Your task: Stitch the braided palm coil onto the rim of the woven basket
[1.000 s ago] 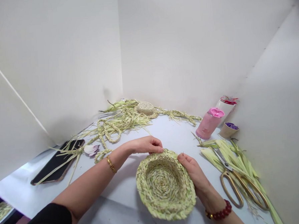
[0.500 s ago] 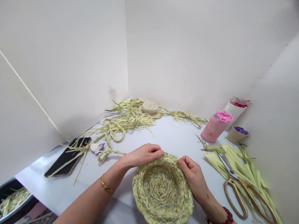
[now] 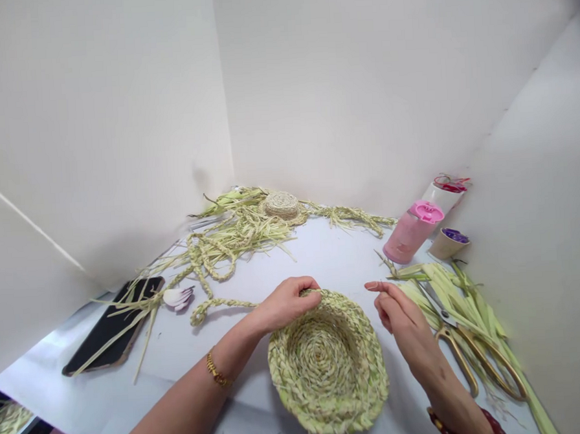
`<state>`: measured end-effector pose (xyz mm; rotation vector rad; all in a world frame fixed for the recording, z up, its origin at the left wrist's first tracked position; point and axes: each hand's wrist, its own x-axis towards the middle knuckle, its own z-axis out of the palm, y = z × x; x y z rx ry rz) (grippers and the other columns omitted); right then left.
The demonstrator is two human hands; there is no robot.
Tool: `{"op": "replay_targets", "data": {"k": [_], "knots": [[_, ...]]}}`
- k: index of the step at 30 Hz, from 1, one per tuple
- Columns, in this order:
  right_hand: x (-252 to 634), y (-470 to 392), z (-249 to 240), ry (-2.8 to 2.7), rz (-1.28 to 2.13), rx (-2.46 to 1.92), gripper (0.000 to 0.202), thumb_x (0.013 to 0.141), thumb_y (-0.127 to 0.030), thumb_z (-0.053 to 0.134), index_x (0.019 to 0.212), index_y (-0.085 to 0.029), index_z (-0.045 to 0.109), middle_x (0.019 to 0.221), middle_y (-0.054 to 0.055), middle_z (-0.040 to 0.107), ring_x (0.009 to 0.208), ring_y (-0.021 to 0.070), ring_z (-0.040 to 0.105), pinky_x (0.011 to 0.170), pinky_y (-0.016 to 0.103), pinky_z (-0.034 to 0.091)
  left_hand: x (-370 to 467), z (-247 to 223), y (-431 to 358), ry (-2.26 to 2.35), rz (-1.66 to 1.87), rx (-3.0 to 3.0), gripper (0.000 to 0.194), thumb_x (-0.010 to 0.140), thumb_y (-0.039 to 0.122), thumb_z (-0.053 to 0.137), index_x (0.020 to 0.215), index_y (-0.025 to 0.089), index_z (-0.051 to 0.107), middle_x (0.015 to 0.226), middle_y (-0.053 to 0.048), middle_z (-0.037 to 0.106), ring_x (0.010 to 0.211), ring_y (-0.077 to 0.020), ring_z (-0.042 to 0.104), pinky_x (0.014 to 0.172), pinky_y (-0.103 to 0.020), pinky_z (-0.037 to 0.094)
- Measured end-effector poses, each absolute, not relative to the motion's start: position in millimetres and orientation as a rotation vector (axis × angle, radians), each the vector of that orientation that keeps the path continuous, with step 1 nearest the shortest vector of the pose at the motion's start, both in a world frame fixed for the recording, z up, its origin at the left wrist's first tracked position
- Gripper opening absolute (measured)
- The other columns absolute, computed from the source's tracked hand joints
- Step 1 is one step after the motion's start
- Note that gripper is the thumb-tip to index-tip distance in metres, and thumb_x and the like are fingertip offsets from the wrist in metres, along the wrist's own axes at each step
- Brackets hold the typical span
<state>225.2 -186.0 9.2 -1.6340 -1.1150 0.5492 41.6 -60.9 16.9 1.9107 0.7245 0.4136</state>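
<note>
Gripping woven bowl [image 3: 327, 361] with left hand [image 3: 288, 302]; pink bottle [image 3: 410, 235] unreadable.

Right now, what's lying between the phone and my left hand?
In the head view, a small white-and-purple item and a looped straw braid lie between the phone and your left hand.

The woven bowl [image 3: 327, 364] is mottled yellow-green and straw, its braid coiling into a spiral pattern at the centre; the desk [image 3: 331, 254] is bluish white. The bottle [image 3: 408, 237] is pink, the small cup [image 3: 444, 246] tan with purple inside, the scissors [image 3: 448, 317] gold-handled and silver-bladed, the phone [image 3: 111, 327] black, the bracelet [image 3: 215, 371] gold.
</note>
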Motion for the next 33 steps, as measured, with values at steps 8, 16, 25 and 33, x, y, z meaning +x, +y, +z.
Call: {"op": "replay_targets", "data": {"k": [8,16,25,33], "knots": [[175,-194,27,-1.298,0.456,-1.758,0.016,0.088,-0.032,0.040,0.083,-0.022,0.051,0.080,0.003,0.060,0.071,0.0169,0.055,0.066,0.028,0.042,44,4,-60,0.720,0.479,1.880,0.022,0.075,0.031,0.042,0.076,0.014,0.058,0.067,0.002,0.048,0.066,-0.0114,0.040,0.061,-0.021,0.033],[225,-198,20,-1.551,0.387,-2.081,0.046,0.081,-0.026,0.043,0.127,-0.021,0.041,0.073,0.000,0.059,0.065,0.0181,0.055,0.063,0.030,0.042,41,-1,-58,0.739,0.477,1.815,0.021,0.075,0.030,0.044,0.077,0.015,0.059,0.067,0.002,0.049,0.065,-0.0110,0.040,0.059,-0.020,0.032],[230,-208,49,-1.504,0.161,-1.957,0.017,0.085,-0.036,0.048,0.082,-0.024,0.059,0.085,0.002,0.061,0.079,0.0180,0.056,0.071,0.028,0.041,41,1,-60,0.709,0.454,1.794,0.020,0.076,0.029,0.043,0.077,0.015,0.058,0.067,0.003,0.048,0.064,-0.0106,0.040,0.058,-0.020,0.032],[166,-167,14,-1.738,0.161,-2.080,0.018,0.083,-0.011,0.041,0.071,-0.019,0.051,0.071,0.002,0.056,0.064,0.0153,0.051,0.061,0.026,0.032,39,1,-62,0.741,0.536,1.878,0.019,0.077,0.027,0.043,0.077,0.015,0.058,0.071,0.003,0.053,0.070,-0.0117,0.046,0.064,-0.020,0.036]]}}
